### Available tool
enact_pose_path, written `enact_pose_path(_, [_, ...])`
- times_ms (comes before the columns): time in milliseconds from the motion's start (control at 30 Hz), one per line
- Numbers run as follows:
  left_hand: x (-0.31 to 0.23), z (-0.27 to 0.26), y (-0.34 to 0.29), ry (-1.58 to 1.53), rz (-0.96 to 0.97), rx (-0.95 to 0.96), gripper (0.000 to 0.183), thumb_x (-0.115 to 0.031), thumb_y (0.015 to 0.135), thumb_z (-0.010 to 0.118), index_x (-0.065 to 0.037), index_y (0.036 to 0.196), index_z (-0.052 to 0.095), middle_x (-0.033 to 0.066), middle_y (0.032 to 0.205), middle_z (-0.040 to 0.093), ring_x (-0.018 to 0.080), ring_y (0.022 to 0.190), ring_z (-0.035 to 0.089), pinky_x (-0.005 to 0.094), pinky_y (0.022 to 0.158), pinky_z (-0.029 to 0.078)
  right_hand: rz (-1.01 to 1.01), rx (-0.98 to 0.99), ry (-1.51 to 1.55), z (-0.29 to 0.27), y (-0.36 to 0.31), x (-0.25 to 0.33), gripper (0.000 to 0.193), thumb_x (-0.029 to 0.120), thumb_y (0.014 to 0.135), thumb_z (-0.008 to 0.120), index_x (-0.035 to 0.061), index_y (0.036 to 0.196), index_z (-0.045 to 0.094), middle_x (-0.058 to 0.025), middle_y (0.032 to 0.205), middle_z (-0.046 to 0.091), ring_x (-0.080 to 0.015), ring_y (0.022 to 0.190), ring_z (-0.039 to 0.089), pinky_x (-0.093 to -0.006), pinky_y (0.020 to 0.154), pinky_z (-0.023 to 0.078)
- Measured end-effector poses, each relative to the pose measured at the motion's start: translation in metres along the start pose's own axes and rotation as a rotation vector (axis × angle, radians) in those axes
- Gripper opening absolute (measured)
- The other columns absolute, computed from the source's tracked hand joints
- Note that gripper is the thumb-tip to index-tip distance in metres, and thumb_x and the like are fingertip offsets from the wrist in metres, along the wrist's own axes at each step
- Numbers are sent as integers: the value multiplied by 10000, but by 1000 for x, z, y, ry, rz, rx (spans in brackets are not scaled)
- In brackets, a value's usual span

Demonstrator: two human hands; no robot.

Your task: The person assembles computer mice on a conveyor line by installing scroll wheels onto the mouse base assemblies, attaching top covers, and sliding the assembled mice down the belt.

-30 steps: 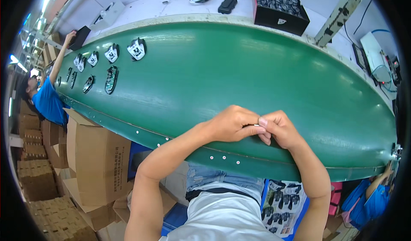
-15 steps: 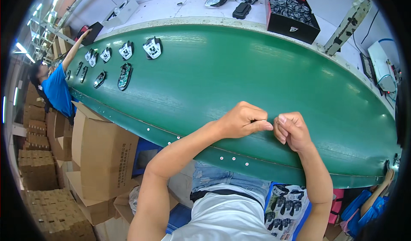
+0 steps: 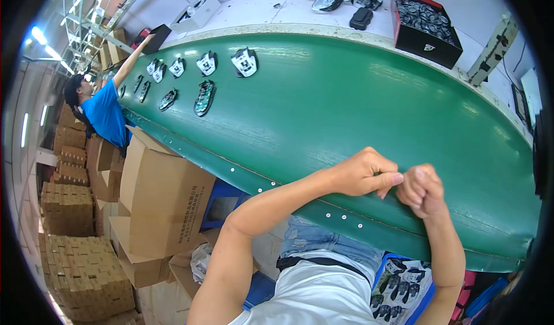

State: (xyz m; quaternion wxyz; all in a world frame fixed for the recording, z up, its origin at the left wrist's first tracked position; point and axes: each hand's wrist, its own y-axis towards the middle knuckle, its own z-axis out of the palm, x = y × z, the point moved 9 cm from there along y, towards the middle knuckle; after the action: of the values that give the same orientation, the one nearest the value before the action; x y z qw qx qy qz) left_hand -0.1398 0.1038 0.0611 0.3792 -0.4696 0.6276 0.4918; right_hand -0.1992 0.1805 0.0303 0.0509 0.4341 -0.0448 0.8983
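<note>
Over the near part of a green conveyor belt [image 3: 323,105], my two hands are held close together, knuckles up. My left hand [image 3: 372,173] is closed, its thumb pressed along the curled index finger and pointing at the other hand. Curled into a loose fist, my right hand [image 3: 421,191] is slightly blurred. Anything pinched in the fingers is hidden or too small to make out. Farther left on the belt lie several white-and-black shells, the nearest being one shell [image 3: 244,63] that looks like a computer-mouse part. In front of them lie dark pieces with green circuit boards [image 3: 204,98].
Along the far ledge stand a black box [image 3: 427,29] of small dark parts, some loose shells [image 3: 328,2] and a white box [image 3: 197,14]. A co-worker in blue [image 3: 104,108] reaches over the belt's left end. Cardboard cartons [image 3: 164,198] stand left; a blue tray [image 3: 427,299] of parts is beside my lap.
The view has turned left, so the belt and its parts appear farther right. My hands stay close together and closed. A second person at the lower right has mostly left the picture.
</note>
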Motion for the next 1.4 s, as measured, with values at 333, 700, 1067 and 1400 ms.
enact_pose_path(333, [14, -5, -1, -34, -69, 11, 360, -257, 1002, 599, -14, 737, 623, 68, 612, 627, 153, 562, 607, 306, 531, 464, 85, -143, -343, -7, 4, -18, 468, 328, 1039, 504, 40, 672, 550, -20, 549, 484, -107, 479, 457, -260, 459, 358])
enact_pose_path(700, [19, -1, 2, -98, -90, -38, 302, -207, 954, 672, -17, 726, 614, 53, 587, 589, 106, 524, 527, 294, 489, 407, 87, -179, -357, -13, 5, -16, 448, 345, 1029, 511, 58, 691, 569, -27, 583, 536, -96, 488, 470, -246, 471, 368])
enact_pose_path(1067, [19, -11, 6, -23, -71, -146, 303, -209, 897, 715, -21, 694, 591, 41, 582, 571, 101, 521, 511, 290, 486, 401, 14, -268, -336, -27, -2, 0, 390, 319, 1007, 551, 75, 705, 515, -30, 624, 524, -110, 531, 500, -253, 494, 399])
enact_pose_path(1400, [31, -15, 1, 32, -221, -115, 211, -176, 897, 711, -26, 767, 641, 18, 653, 623, 78, 607, 560, 265, 564, 448, 70, -197, -279, -22, 7, -10, 265, 259, 1035, 528, 59, 873, 589, -26, 708, 579, -96, 627, 542, -234, 582, 440])
